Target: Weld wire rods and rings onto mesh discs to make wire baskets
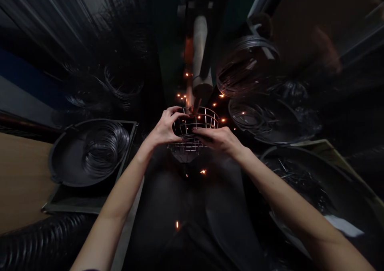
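A round wire basket (207, 123) of thin metal bars sits in the middle of the view, right under the electrodes (196, 105) of a spot welder. Orange sparks fly out around the contact point. On the basket's left side, my left hand (168, 127) grips the wires with fingers and thumb curled round the rim. From the right, my right hand (220, 139) pinches the near wires, its fingertips partly hidden. A thick pale cylinder (200, 43) of the welder hangs just beyond the basket.
At left, a black tub (66, 163) holds a coil of wire rings (106, 147). On the right, another tub (345, 183) has loose wire pieces, and a dish (279, 131) behind it carries more rings. A ribbed black hose (45, 243) lies at lower left.
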`<state>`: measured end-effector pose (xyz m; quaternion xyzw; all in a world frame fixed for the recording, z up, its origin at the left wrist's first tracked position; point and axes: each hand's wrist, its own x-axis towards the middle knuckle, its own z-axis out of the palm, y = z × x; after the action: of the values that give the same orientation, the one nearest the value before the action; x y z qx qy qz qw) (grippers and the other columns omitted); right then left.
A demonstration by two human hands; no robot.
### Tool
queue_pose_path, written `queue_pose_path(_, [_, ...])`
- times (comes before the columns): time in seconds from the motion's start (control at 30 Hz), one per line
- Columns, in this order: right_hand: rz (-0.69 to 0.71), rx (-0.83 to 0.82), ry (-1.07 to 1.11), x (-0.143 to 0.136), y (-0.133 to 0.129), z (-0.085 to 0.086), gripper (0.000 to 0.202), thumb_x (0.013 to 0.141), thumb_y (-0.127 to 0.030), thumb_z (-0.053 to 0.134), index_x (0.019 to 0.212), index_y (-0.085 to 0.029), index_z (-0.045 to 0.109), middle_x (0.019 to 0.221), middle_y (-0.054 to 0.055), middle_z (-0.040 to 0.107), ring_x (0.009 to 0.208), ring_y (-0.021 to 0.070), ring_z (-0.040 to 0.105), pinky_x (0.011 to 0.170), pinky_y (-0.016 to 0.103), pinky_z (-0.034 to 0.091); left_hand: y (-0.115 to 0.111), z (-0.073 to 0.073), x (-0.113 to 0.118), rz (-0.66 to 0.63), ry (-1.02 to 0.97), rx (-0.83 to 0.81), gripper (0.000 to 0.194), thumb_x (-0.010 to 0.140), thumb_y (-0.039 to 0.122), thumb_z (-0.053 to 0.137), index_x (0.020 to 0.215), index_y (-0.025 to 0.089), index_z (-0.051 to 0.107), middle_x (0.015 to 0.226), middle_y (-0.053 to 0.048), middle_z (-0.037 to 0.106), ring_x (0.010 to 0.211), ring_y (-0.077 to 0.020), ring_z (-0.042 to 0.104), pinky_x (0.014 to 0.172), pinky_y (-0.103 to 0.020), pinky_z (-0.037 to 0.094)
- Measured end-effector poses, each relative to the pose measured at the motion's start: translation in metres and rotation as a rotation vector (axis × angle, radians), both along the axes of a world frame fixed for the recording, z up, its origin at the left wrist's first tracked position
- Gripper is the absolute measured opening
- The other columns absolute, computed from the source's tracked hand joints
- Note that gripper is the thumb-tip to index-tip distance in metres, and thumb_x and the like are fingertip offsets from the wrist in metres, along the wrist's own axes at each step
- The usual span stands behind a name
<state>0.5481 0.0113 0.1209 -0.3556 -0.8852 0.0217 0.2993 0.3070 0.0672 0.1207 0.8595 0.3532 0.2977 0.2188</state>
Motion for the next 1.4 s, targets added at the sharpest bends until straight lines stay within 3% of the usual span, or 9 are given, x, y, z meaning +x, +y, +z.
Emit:
queue_pose_path(0.3, [-0.082, -0.143, -0.027, -0.002, 0.023, 0.012, 0.028, 0.096, -0.026, 0.056, 0.121, -0.021, 0.067, 0.107, 0.002, 0.074, 0.09, 0.0173, 0.073, 0.074, 0.024, 0.056, 0.026, -0.001, 0.003, 0.047, -0.03, -0.022, 0.078, 0.052, 0.038, 0.092, 0.122, 0.022, 0.061, 0.134, -0.012, 0.048, 0.13, -0.0328, 0.046, 0.112, -0.049, 0.04])
queue_pose_path(0.5, [-0.2, -0.082, 0.107, -0.004, 0.015, 0.002, 0.025, 0.096, -0.029, 0.056, 0.116, -0.02, 0.068, 0.116, 0.007, 0.071, 0.103, 0.0189, 0.068, 0.083, 0.027, 0.054, 0.035, -0.003, 0.002, 0.054, -0.034, -0.034, 0.081, 0.05, 0.04, 0.093, 0.122, 0.022, 0.061, 0.135, -0.013, 0.046, 0.131, -0.0329, 0.045, 0.112, -0.05, 0.039])
queue_pose_path(0.6, [-0.429, -0.015, 0.223, -0.007, 0.005, -0.004, 0.021, 0.093, -0.035, 0.061, 0.102, -0.018, 0.069, 0.102, 0.009, 0.068, 0.088, 0.0198, 0.066, 0.075, 0.029, 0.052, 0.038, -0.004, 0.002, 0.048, -0.036, -0.056, 0.081, 0.051, 0.041, 0.093, 0.123, 0.022, 0.061, 0.136, -0.011, 0.046, 0.131, -0.0324, 0.045, 0.113, -0.05, 0.039])
queue_pose_path(0.7, [-0.561, -0.072, 0.306, -0.01, 0.01, -0.005, 0.02, 0.088, -0.039, 0.066, 0.09, -0.019, 0.066, 0.087, 0.005, 0.062, 0.07, 0.0168, 0.058, 0.067, 0.029, 0.048, 0.047, -0.003, 0.003, 0.054, -0.042, -0.1, 0.08, 0.051, 0.038, 0.092, 0.123, 0.021, 0.061, 0.136, -0.011, 0.046, 0.132, -0.0323, 0.045, 0.114, -0.049, 0.038])
queue_pose_path(0.9, [-0.59, -0.149, 0.41, -0.018, 0.035, 0.0, 0.018, 0.084, -0.036, 0.069, 0.082, -0.019, 0.065, 0.081, 0.003, 0.058, 0.065, 0.0147, 0.051, 0.064, 0.029, 0.042, 0.068, 0.0, 0.005, 0.083, -0.052, -0.131, 0.079, 0.049, 0.035, 0.093, 0.121, 0.021, 0.062, 0.133, -0.011, 0.048, 0.131, -0.0333, 0.046, 0.115, -0.051, 0.037])
queue_pose_path(1.03, [-0.598, -0.172, 0.406, -0.021, 0.038, 0.005, 0.019, 0.082, -0.037, 0.069, 0.078, -0.019, 0.065, 0.082, 0.003, 0.057, 0.068, 0.0155, 0.051, 0.067, 0.03, 0.044, 0.072, -0.006, 0.005, 0.043, -0.125, -0.096, 0.077, 0.049, 0.036, 0.094, 0.117, 0.017, 0.063, 0.129, -0.013, 0.051, 0.127, -0.0319, 0.05, 0.114, -0.05, 0.039])
queue_pose_path(1.17, [-0.629, -0.182, 0.467, -0.003, 0.015, 0.011, 0.033, 0.09, -0.049, 0.056, 0.088, -0.019, 0.07, 0.092, 0.008, 0.061, 0.084, 0.0202, 0.058, 0.08, 0.035, 0.048, 0.073, -0.021, -0.001, -0.016, -0.235, -0.098, 0.092, 0.051, 0.049, 0.091, 0.13, 0.019, 0.053, 0.134, -0.014, 0.051, 0.13, -0.0322, 0.048, 0.115, -0.05, 0.037])
queue_pose_path(1.3, [-0.6, -0.516, 0.58, 0.027, -0.043, 0.013, 0.06, 0.097, -0.064, 0.03, 0.095, -0.021, 0.071, 0.085, 0.008, 0.066, 0.082, 0.0212, 0.063, 0.077, 0.035, 0.052, 0.061, -0.048, -0.014, 0.008, -0.333, -0.248, 0.12, 0.056, 0.063, 0.084, 0.15, 0.023, 0.022, 0.155, -0.021, 0.028, 0.145, -0.0345, 0.031, 0.116, -0.053, 0.033])
queue_pose_path(1.4, [-0.561, -0.707, 0.479, 0.035, -0.084, 0.009, 0.067, 0.096, -0.068, 0.023, 0.085, -0.021, 0.07, 0.082, 0.008, 0.069, 0.083, 0.0226, 0.066, 0.078, 0.036, 0.054, 0.051, -0.063, -0.02, 0.105, -0.383, -0.408, 0.13, 0.052, 0.066, 0.084, 0.152, 0.023, 0.012, 0.149, -0.024, 0.034, 0.139, -0.0356, 0.041, 0.107, -0.055, 0.042])
